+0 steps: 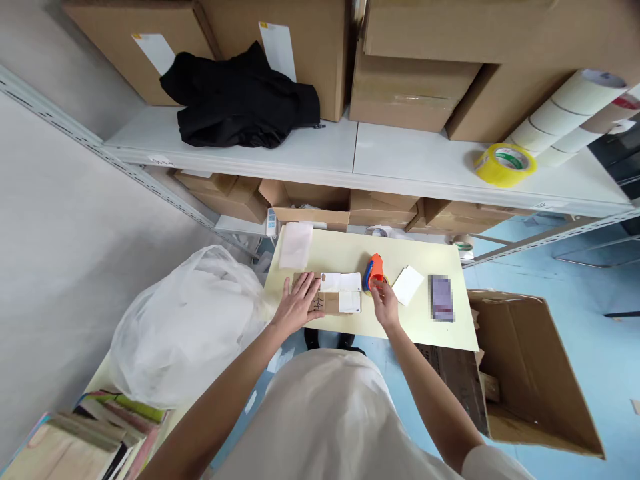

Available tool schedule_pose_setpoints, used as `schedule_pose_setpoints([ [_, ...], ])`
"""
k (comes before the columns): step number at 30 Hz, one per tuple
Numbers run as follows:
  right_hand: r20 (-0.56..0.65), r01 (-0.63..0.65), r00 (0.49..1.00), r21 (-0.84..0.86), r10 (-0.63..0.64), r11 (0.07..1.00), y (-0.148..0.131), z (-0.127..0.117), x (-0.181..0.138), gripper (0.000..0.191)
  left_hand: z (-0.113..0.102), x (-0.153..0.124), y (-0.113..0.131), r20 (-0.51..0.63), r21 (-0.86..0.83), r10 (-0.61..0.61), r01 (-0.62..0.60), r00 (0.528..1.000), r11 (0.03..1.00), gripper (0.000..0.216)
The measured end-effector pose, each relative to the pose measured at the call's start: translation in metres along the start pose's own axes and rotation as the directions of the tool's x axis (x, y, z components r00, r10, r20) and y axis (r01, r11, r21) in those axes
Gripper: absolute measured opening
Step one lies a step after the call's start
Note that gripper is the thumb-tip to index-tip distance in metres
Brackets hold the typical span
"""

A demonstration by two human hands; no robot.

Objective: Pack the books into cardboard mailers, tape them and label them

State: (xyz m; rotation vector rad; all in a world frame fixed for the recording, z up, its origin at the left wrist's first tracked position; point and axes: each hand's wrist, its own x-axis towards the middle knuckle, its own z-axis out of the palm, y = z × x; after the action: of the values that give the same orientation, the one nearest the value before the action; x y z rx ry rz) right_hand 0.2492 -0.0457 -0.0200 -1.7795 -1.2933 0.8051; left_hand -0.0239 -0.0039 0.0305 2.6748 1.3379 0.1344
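Note:
On the pale table lies a small cardboard box [330, 303] with white labels on its top and dark handwriting near its left end. My left hand [299, 301] rests on that left end, fingers stretched out and apart. Just right of the box is an orange and blue tape dispenser [376, 267]. The fingers of my right hand [385, 305] are closed round its near end; part of the grip is hidden. A stack of white labels [408, 285] lies right of the dispenser.
A blurred-out purple item [441, 298] and a white sheet [296, 245] share the table [425, 250]. A large open carton [540, 367] stands right, a bulky plastic bag [185, 327] left. Ahead, a shelf [320, 157] holds cartons, black cloth [245, 100] and yellow tape [505, 165].

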Motion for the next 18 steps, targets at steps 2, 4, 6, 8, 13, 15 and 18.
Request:
schedule_pose_setpoints([
  [2, -0.064, -0.134, 0.990, -0.088, 0.129, 0.987, 0.014, 0.003, 0.018, 0.049, 0.002, -0.003, 0.001, 0.003, 0.005, 0.001, -0.001, 1.000, 1.000, 0.079],
  [4, -0.035, -0.173, 0.985, -0.161, 0.169, 0.972, 0.024, 0.012, 0.037, 0.043, 0.004, -0.004, 0.001, 0.014, 0.009, 0.000, 0.000, 1.000, 1.000, 0.082],
  [6, -0.005, -0.193, 0.981, -0.180, 0.195, 0.965, 0.028, 0.024, 0.054, 0.036, 0.005, -0.004, 0.002, 0.024, 0.016, -0.002, 0.002, 1.000, 1.000, 0.084],
  [8, 0.010, -0.224, 0.973, -0.177, 0.229, 0.958, 0.026, 0.035, 0.064, 0.032, 0.005, -0.004, 0.002, 0.030, 0.025, -0.001, 0.000, 1.000, 1.000, 0.085],
  [13, -0.016, -0.258, 0.966, -0.174, 0.260, 0.950, 0.005, 0.021, 0.066, 0.027, 0.006, -0.007, 0.001, 0.010, 0.033, 0.012, -0.012, 1.000, 0.999, 0.083],
  [15, -0.039, -0.233, 0.973, -0.159, 0.229, 0.959, -0.011, -0.001, 0.061, 0.028, 0.006, -0.009, 0.000, -0.008, 0.022, 0.032, -0.032, 0.999, 0.999, 0.083],
  [18, -0.113, -0.163, 0.982, -0.089, 0.152, 0.983, -0.045, -0.038, 0.053, 0.035, 0.006, -0.012, -0.002, -0.033, 0.000, 0.082, -0.082, 0.996, 0.997, 0.083],
])
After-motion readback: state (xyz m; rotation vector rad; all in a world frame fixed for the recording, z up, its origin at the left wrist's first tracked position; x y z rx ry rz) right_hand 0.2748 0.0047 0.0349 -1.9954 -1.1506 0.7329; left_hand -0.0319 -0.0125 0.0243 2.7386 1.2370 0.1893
